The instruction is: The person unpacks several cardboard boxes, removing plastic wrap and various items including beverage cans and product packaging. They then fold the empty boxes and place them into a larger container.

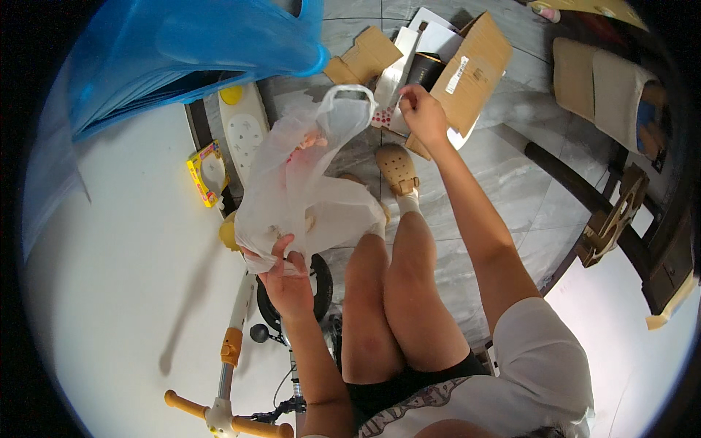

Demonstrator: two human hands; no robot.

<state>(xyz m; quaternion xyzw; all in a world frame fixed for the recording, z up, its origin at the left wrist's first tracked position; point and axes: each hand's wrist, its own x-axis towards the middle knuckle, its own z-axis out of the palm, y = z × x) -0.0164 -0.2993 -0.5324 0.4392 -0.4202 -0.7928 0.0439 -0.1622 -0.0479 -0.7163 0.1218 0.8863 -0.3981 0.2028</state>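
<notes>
My left hand grips one side of a translucent white plastic bag. The bag hangs partly open, its handle loop raised at the far end and something reddish showing through the film. My right hand is to the right of that loop, apart from it, with fingers curled. Whether anything small is between its fingertips is unclear. Just beyond it on the floor lie an opened cardboard box, a black container, a white carton and a torn cardboard piece.
A large blue plastic container takes up the upper left. A child's scooter with orange grips, a black wheel and a yellow packet are along the left. Dark wooden furniture is at right; my clog rests on grey tiles.
</notes>
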